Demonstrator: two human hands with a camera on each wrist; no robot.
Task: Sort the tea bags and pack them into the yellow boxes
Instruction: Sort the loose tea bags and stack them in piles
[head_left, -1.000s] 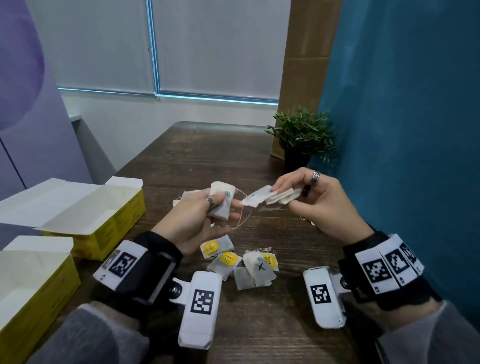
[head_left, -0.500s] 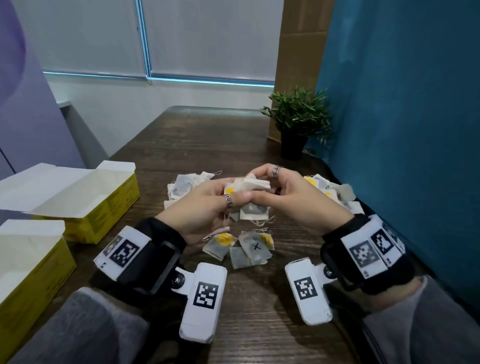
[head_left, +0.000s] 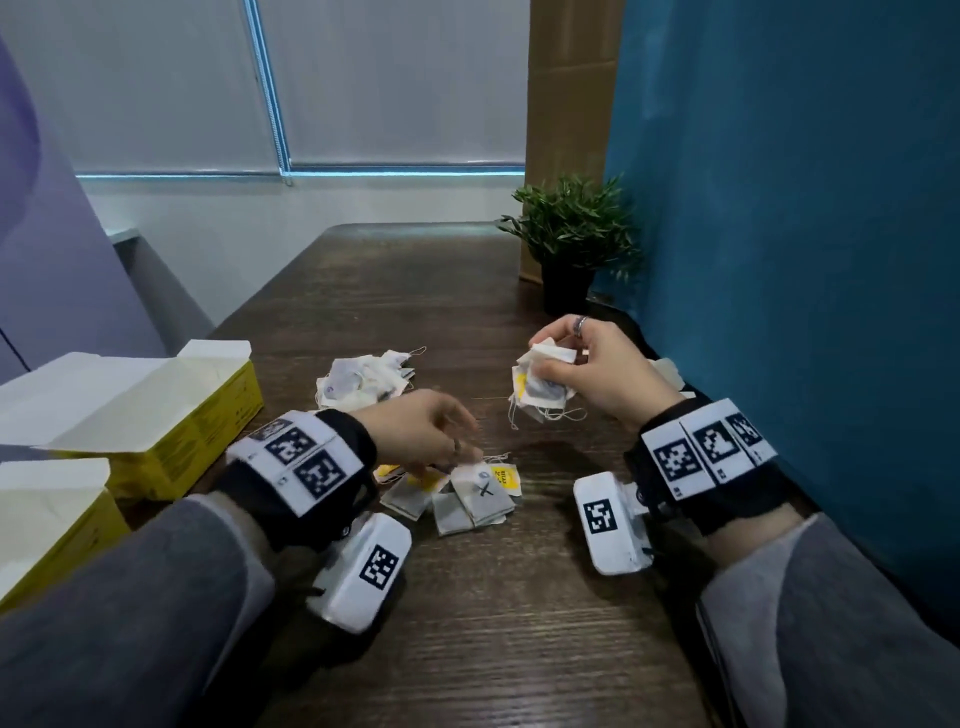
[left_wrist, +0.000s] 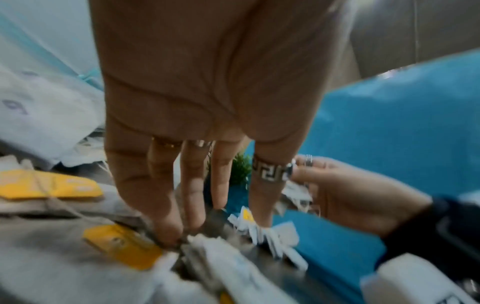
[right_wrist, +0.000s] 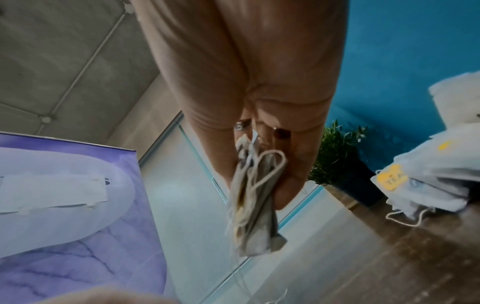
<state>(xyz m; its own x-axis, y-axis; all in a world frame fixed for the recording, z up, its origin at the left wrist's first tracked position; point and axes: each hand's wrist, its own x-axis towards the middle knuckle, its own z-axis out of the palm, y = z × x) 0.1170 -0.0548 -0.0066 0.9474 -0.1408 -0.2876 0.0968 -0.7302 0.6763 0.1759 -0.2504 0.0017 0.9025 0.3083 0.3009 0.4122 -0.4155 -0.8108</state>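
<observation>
Right wrist view is showing strings dangling from the tea bag bundle (right_wrist: 253, 197) the right hand (head_left: 605, 371) is gripping; left hand (head_left: 415, 431) is pinching tea bags (head_left: 467, 493) lying on the dark wooden table (head_left: 519, 623) beside a teal wall (head_left: 779, 208).

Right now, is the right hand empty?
No, the right hand grips a bunch of tea bags above the table, their strings hanging down.

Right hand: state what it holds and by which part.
The right hand grips a bunch of tea bags by their upper ends, pinched between thumb and fingers; bag bottoms and strings hang below.
</observation>
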